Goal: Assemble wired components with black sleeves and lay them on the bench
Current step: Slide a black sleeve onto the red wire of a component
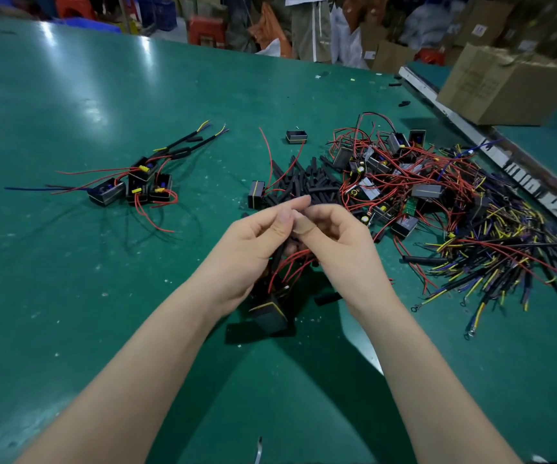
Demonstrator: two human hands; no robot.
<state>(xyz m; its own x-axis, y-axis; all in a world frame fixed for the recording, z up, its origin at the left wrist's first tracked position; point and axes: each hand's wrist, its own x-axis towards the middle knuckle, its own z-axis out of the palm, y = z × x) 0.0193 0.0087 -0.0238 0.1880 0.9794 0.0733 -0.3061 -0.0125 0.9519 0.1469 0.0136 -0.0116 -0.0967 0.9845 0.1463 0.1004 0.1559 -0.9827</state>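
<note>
While finished units (133, 185) lie toward the bench's (69, 296) left edge, the left hand (253, 249) and right hand (334, 242) pinch a sleeve (278, 256) above its middle, the component (270, 314) dangling by red wires (290, 262).

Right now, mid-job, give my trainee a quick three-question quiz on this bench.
1. True or false: the finished units lie left of both hands.
2. What hangs below the left hand? A) black box component B) cardboard box C) loose sleeve pile
3. What colour are the wires between the left hand and the right hand?

Key: 1 true; 2 A; 3 red.
</note>
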